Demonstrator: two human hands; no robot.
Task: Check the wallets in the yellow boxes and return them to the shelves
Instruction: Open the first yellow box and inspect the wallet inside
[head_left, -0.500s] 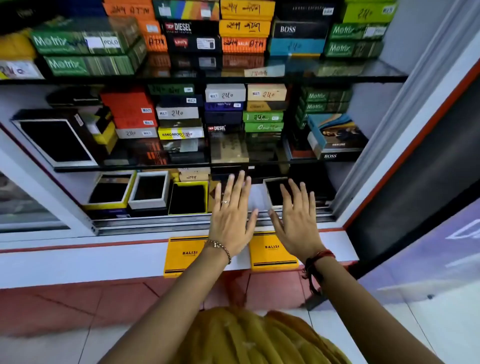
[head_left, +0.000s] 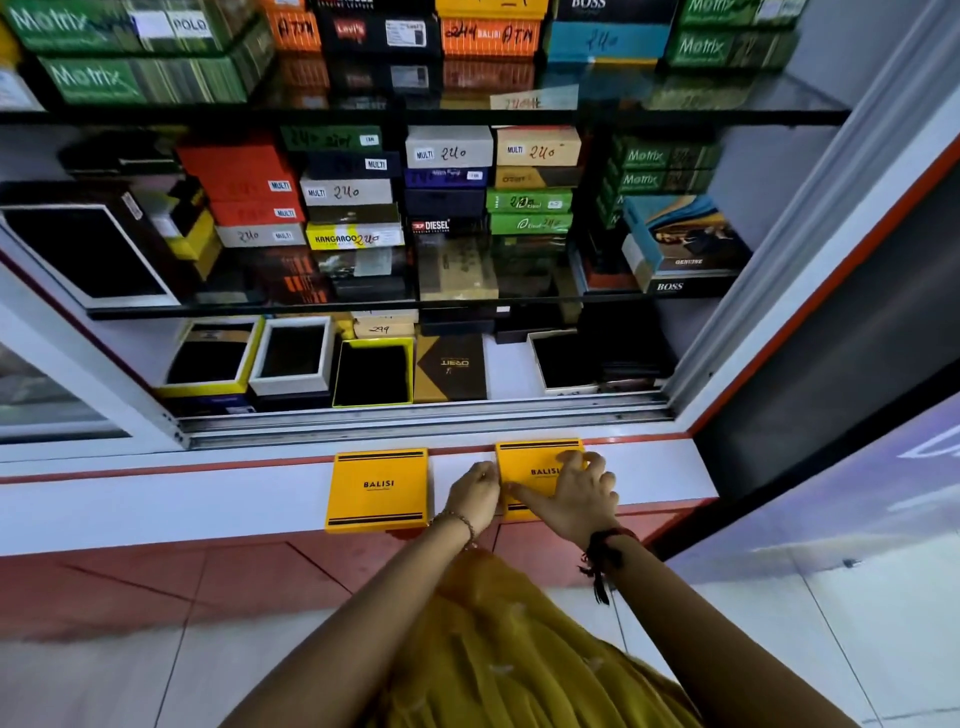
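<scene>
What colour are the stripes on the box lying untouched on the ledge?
Black stripes, on a yellow box with black lettering; the head view shows it clearly.

light: dim, bluish | glare: reflections on glass shelves (head_left: 467, 111) | edges: wide-angle bending | focus: mostly sharp

1. The left yellow box (head_left: 378, 490) on the white ledge (head_left: 156, 506) is bright yellow, with black stripes along its far and near edges and black "BALISI" lettering.
2. The right yellow box (head_left: 535, 470), just right of it, shows the same yellow and a black far stripe.
3. Below the ledge, the cabinet front (head_left: 156, 582) is red.
4. Above the ledge, an open yellow-rimmed box (head_left: 372, 372) has a black inside.
5. Right of that box, a flat box (head_left: 451, 368) is black and tan.
6. Left of it, a white-rimmed box (head_left: 292, 356) is black within.
7. The right wrist, beside the right yellow box, wears a red-and-black thread band (head_left: 602, 551).
</scene>
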